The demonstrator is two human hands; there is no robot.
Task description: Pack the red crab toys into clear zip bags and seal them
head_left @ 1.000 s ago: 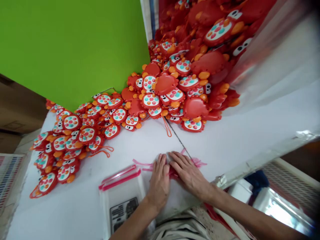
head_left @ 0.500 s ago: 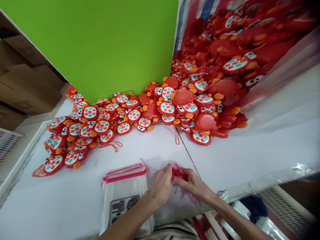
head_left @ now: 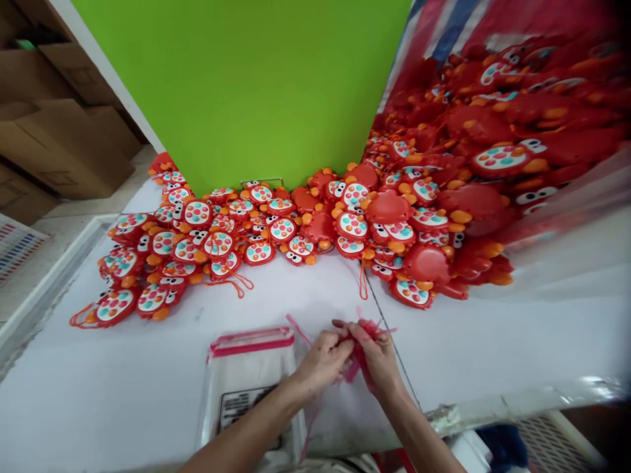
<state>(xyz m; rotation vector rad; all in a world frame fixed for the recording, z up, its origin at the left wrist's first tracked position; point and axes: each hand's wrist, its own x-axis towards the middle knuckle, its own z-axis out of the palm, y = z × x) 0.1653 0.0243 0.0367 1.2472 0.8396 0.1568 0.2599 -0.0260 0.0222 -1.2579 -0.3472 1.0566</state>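
Near the table's front edge, my right hand [head_left: 377, 358] is wrapped round a bunch of thin pink strips [head_left: 365, 341]. My left hand [head_left: 326, 357] touches it from the left, its fingers pinched together against the bunch; what they grip is too small to make out. Loose pink ends stick out above and below the hands, and one strip reaches up to the left. Beside my left forearm lies a stack of clear plastic bags [head_left: 251, 368] with pink top edges and a black printed label, partly covered by the forearm.
Red crab-like toys [head_left: 217, 243] with orange cords lie heaped across the table [head_left: 123, 387], spilling from a large pile at the right. A green panel [head_left: 246, 92] stands behind them. Cardboard boxes [head_left: 64, 144] are at the far left, and a white basket [head_left: 557, 440] is below the front edge.
The view has shifted. My right hand has turned more upright around the pink bunch, and my left fingers have come away from its top to its left side.
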